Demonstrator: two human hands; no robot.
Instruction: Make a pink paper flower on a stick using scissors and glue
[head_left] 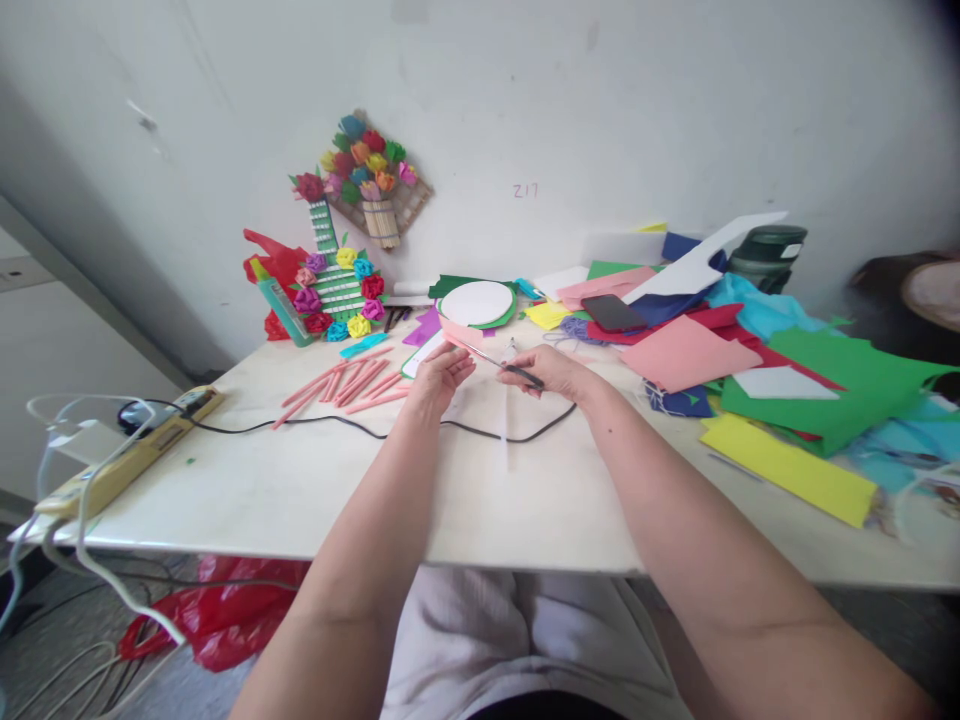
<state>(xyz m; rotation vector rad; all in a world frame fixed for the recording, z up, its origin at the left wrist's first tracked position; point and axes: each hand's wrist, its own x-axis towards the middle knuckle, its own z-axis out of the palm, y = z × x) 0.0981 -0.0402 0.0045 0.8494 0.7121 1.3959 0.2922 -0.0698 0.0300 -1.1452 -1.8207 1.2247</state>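
Over the middle of the table, my right hand point(551, 370) is closed round the dark handles of a pair of scissors point(484, 354). The slim blades point up and left, toward my left hand point(444, 376). There a piece of pink paper point(460, 332) is pinched, its edge against the blades; the fingertips are partly hidden. Rolled pink paper sticks point(360, 384) lie loosely left of that hand. Behind both hands rests a white oval point(478, 303) on green backing. A small pale nozzle tip point(511, 348) shows just behind the scissors.
A black cable point(352, 420) crosses the table from a power strip point(127, 460) at left. A glue bottle point(283, 305) leans near a paper-flower guitar point(337, 270). Coloured sheets point(840, 385) and a phone point(613, 313) are heaped at right.
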